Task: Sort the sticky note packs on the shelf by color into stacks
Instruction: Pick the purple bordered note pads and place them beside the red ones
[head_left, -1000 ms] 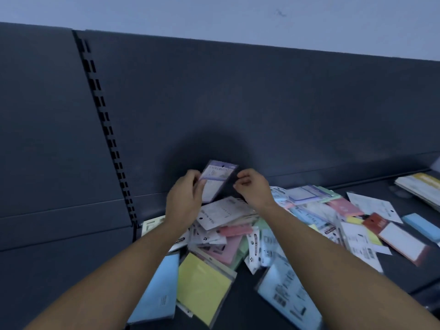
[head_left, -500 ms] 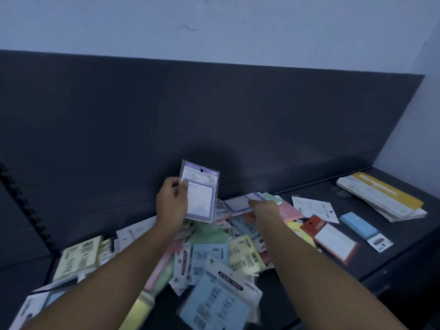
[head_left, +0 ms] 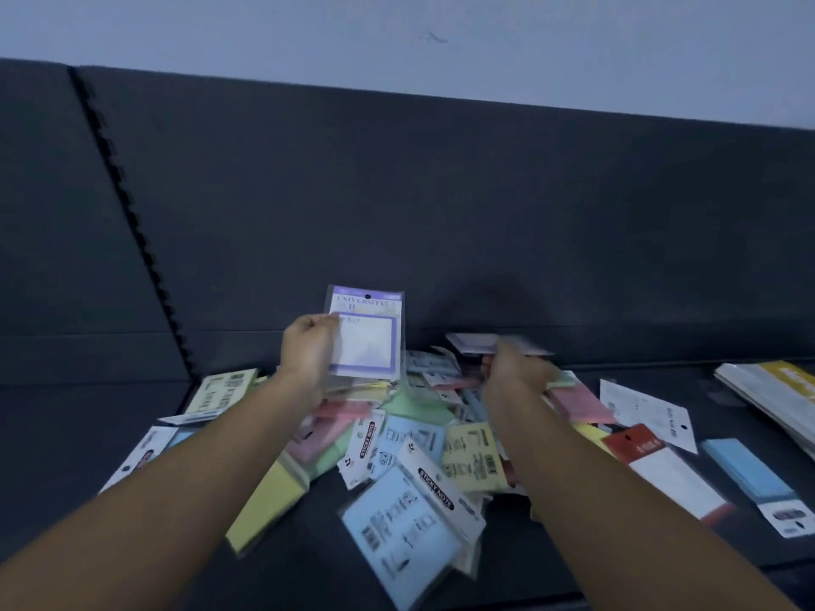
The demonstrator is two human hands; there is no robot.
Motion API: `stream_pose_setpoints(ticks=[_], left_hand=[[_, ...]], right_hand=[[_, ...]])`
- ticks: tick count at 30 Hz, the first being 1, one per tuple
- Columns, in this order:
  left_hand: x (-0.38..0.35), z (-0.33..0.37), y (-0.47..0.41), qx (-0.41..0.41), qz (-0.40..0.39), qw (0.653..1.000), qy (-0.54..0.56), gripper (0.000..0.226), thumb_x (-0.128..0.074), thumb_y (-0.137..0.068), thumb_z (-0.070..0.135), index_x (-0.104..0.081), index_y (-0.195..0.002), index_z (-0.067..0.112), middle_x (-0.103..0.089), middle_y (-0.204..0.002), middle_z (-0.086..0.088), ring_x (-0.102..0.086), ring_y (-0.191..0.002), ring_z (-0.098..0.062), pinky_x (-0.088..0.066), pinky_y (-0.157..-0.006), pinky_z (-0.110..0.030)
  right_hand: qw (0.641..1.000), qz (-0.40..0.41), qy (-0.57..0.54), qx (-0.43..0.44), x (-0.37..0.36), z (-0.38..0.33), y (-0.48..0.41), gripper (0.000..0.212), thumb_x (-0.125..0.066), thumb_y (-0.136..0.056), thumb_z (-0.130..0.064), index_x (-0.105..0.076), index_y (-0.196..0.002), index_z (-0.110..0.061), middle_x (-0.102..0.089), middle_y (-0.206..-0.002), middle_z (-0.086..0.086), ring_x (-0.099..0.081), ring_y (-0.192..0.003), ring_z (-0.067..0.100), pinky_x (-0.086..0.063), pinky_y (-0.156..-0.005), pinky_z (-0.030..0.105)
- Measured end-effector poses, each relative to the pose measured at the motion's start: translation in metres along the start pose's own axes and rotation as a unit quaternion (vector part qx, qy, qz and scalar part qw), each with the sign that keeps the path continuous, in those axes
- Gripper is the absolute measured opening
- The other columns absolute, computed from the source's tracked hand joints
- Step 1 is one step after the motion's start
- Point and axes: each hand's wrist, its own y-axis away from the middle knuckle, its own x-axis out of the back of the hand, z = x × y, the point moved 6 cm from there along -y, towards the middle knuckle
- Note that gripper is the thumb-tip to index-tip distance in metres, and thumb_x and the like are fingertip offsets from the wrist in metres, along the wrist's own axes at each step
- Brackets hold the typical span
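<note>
From the head camera, both bare forearms reached forward over the dark shelf (head_left: 317, 557) toward the loose pile of sticky note packs (head_left: 414, 438) heaped against the grey back panel (head_left: 441, 213). Above the pile's left rear part, the left hand (head_left: 308, 350) was raised with the wrist straight, thumb and curled fingers clamped on the left edge of a purple-bordered pack (head_left: 368, 335), which stood upright facing the camera. At the pile's right rear edge, the right hand (head_left: 516, 372) was extended palm down, motion-blurred, at a pale pack (head_left: 485, 343) lying nearly flat just above it; whether its fingers gripped that pack could not be told. Well right of the pile, a yellow-topped stack (head_left: 776, 394) lay on the shelf.
</note>
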Motion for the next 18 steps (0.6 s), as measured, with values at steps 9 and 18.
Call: stream_pose_setpoints(ticks=[9,18], left_hand=[[0.148,0.056,0.011,-0.016,0.043,0.999,-0.016,0.01,-0.05,-0.087,0.006,-0.052,-0.082,0.015,-0.058,-0.08,-0.006,-0.054,-0.065,-0.02,-0.043,-0.052,-0.024],[0.451,0.071,0.073,0.001,0.181,0.982,0.046,0.017,-0.049,-0.089,0.002,-0.06,-0.079,0.011,-0.062,-0.078,-0.004,-0.058,-0.066,-0.018,-0.045,-0.055,-0.029]], right_hand=[[0.933,-0.351,-0.019,-0.07,-0.099,0.009,0.173,0.006,-0.056,-0.089,-0.001,-0.055,-0.093,0.002,-0.058,-0.068,0.012,-0.061,-0.059,0.021,-0.053,-0.047,0.026],[0.84,-0.518,0.127,-0.097,-0.196,0.144,0.415,0.006,-0.056,-0.09,-0.014,-0.06,-0.093,-0.01,-0.063,-0.078,0.006,-0.057,-0.061,0.018,-0.045,-0.048,0.023]])
